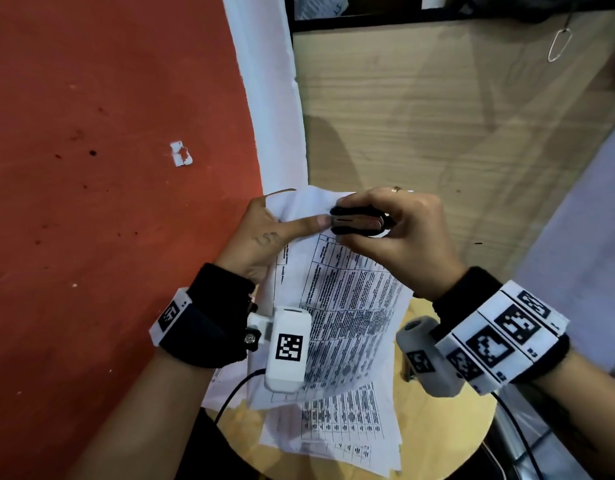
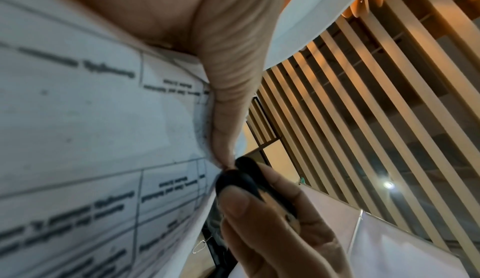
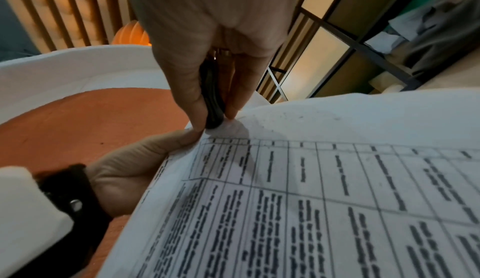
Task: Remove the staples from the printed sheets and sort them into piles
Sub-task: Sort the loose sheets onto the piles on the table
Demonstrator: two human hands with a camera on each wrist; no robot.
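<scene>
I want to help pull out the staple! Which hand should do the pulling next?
The right hand, probably. It already grips the black staple remover with its tip at the corner of the printed sheets. The left hand pinches that corner, holding the paper steady.

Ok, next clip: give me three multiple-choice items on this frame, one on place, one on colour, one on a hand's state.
1. Where does the staple remover meet the printed sheets?
A. top corner
B. bottom edge
C. middle

2. What colour are the staple remover's grips?
A. red
B. black
C. yellow

3. What is the left hand doing?
A. hanging idle
B. pinching the sheets beside the tool
C. gripping the tool

Answers: 1 A, the tool's tip sits at the corner above the table print; 2 B, black in every view; 3 B, the thumb lies on the paper while the right hand grips the tool.
</scene>
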